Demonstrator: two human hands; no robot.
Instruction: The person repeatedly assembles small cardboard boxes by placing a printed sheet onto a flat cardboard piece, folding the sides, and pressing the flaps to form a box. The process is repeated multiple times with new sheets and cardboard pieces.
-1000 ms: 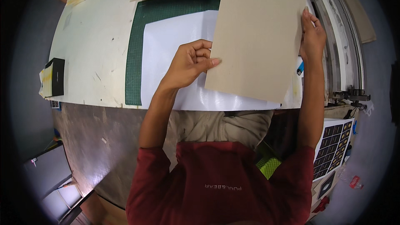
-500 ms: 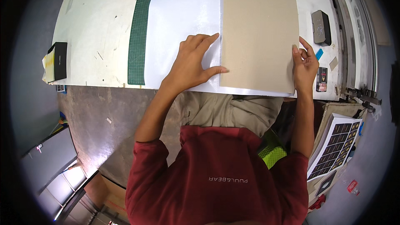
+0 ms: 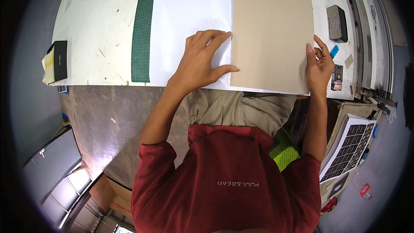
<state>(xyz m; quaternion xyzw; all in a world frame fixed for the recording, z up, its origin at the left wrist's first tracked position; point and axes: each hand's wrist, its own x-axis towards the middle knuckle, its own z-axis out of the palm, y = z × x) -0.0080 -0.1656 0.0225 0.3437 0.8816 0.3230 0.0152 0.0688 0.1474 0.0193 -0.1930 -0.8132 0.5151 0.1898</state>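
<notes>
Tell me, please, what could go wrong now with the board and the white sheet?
1. The board lies flat on the white sheet, held only at its edges by the left hand and right hand; it might slide out of line.
2. Sheet and board reach the table edge, so a push toward the person could tip them off.
3. The left palm presses the glossy sheet and may mark or wrinkle it.

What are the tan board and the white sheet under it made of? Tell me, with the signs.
Tan board: likely greyboard or cardboard, matte, flat and stiff-looking. White sheet: probably glossy paper or film, since it shows soft glare.
</notes>
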